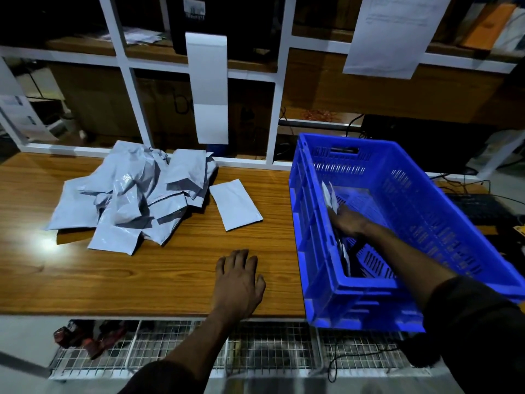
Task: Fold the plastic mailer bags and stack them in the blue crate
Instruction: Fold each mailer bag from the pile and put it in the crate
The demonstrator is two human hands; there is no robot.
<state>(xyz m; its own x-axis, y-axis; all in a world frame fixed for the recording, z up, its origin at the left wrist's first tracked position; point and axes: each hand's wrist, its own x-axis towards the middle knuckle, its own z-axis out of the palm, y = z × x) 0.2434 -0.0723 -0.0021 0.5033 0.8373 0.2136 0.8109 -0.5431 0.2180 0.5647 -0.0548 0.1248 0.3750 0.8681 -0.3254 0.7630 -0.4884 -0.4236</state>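
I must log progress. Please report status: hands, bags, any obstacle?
Left hand flat on table, open. Right hand in crate, grip on bag. Pile unfolded; one flat bag beside it. No obstacle seen.

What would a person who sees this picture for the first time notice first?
The bright blue crate at the right end of the wooden table stands out most, with the right hand reaching inside it at a white bag. Next comes the crumpled pile of grey bags on the left of the table, with one flat bag lying apart beside it. The left hand rests flat on the table near its front edge.
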